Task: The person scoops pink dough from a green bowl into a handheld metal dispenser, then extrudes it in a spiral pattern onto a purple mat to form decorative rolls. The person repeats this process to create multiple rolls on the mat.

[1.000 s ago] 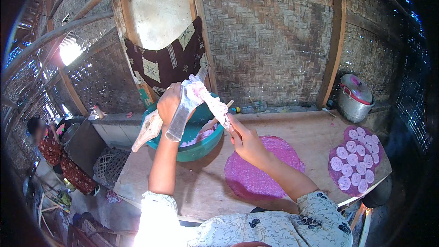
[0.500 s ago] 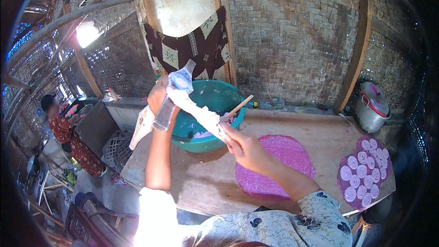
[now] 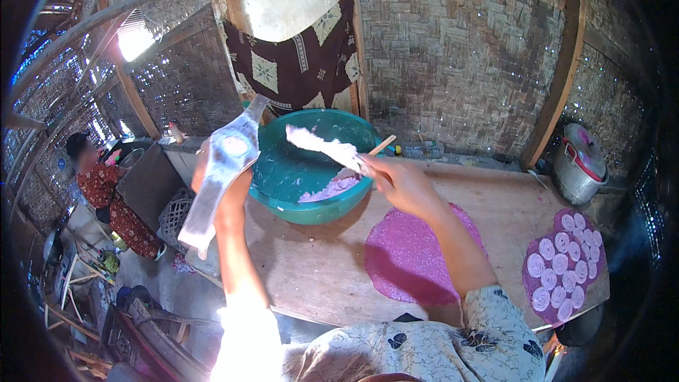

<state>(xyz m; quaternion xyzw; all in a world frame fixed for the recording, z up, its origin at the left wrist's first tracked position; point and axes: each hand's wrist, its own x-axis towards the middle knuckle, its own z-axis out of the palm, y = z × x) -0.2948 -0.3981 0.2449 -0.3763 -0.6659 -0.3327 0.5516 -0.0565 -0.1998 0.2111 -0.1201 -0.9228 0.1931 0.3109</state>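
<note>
My left hand (image 3: 239, 188) is closed around a long wooden press (image 3: 216, 182), held tilted above the table to the left of the basin. The press widens in the middle, where a round opening shows pale dough. In my right hand (image 3: 397, 181) is a stick thickly coated with pale pink dough (image 3: 322, 144), its far end pointing left over the basin. The large green basin (image 3: 311, 213) below holds a lump of pink dough (image 3: 332, 189) against its near right side. A wooden handle (image 3: 382, 145) leans out over the basin's right rim. My left fingers are partly hidden behind the press.
On the wooden table (image 3: 304, 269) lie a round pink mat (image 3: 417, 262) and, far right, another pink mat (image 3: 530, 279) bearing several coiled dough swirls (image 3: 559, 264). A lidded metal pot (image 3: 578, 170) and a plastic bottle (image 3: 424, 148) stand and lie behind. Another person (image 3: 106, 184) stands at left.
The dough-coated stick has come away from the press and moved right, over the basin. My left hand has turned the press and drawn it left and down, so its round opening faces me.
</note>
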